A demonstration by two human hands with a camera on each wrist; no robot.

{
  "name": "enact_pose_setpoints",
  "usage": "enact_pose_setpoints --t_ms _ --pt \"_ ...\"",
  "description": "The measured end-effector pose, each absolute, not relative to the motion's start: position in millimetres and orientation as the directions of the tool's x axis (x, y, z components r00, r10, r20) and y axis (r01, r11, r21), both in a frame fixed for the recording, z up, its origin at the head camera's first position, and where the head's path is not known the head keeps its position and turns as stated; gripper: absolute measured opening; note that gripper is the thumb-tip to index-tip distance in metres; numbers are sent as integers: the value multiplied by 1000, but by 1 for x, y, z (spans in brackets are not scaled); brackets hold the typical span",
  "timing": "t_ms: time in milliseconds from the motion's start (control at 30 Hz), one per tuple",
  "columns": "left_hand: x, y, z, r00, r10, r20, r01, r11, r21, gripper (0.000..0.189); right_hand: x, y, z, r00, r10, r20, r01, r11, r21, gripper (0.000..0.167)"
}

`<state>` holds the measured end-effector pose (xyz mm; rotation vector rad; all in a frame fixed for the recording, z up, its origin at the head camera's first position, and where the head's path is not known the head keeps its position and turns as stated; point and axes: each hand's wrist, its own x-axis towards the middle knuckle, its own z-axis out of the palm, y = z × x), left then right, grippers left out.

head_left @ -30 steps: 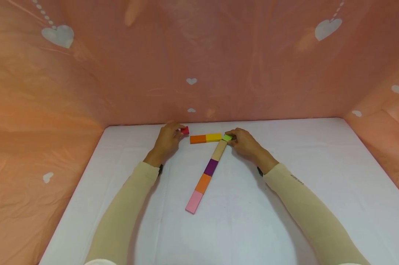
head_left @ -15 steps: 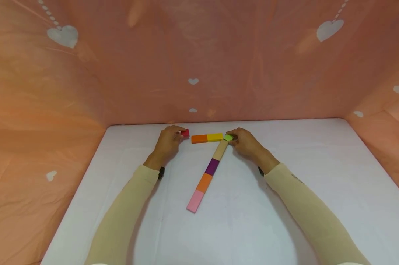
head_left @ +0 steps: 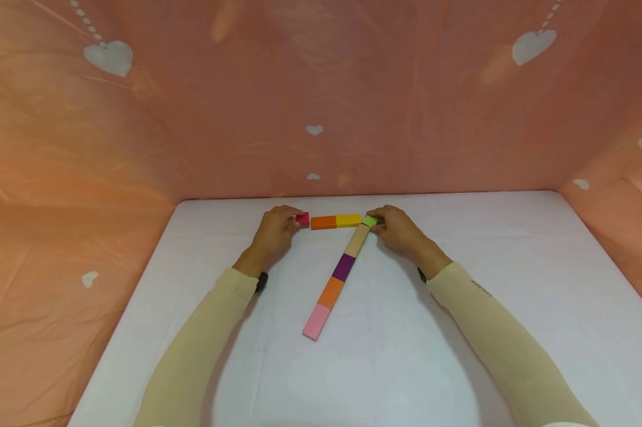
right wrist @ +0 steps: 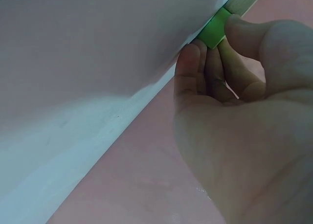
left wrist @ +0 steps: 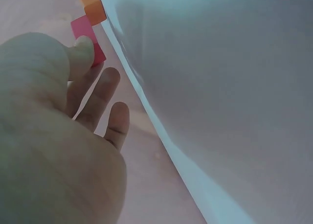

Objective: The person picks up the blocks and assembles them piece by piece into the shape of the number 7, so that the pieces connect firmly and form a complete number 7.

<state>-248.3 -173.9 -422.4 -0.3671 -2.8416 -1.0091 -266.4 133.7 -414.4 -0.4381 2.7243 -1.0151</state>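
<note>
My left hand [head_left: 275,233] pinches a red block [head_left: 303,219] between thumb and fingers, close to the left end of a short row. That row joins an orange block [head_left: 323,222] and a yellow block [head_left: 348,220]. In the left wrist view the red block [left wrist: 84,28] sits near the corner of the orange block [left wrist: 95,11]. With thumb and fingers my right hand [head_left: 398,230] pinches a green block [head_left: 371,220] at the row's right end. Below it slants a line of blocks: tan [head_left: 357,240], purple [head_left: 344,267], orange [head_left: 331,293] and pink [head_left: 317,322].
A white-covered table [head_left: 406,356] lies under the blocks. Behind it rises an orange-pink cloth backdrop [head_left: 374,118] printed with pale hearts, and the same cloth stands along both sides.
My left hand has brought the red block toward me and slightly right, level with the orange and yellow row. My right hand stays on the green block. The whole view has shifted slightly.
</note>
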Motion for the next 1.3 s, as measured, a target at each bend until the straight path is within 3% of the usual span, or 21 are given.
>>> enact_pose_setpoints --t_ms 600,1300 --pt "-250 -175 -422 -959 257 120 281 805 523 33 -266 132 -412 -933 -353 -75 -227 736 -638 42" --pt "-253 -174 -423 -954 272 125 296 793 532 31 -266 135 -407 -929 -362 -81 -246 765 -595 45"
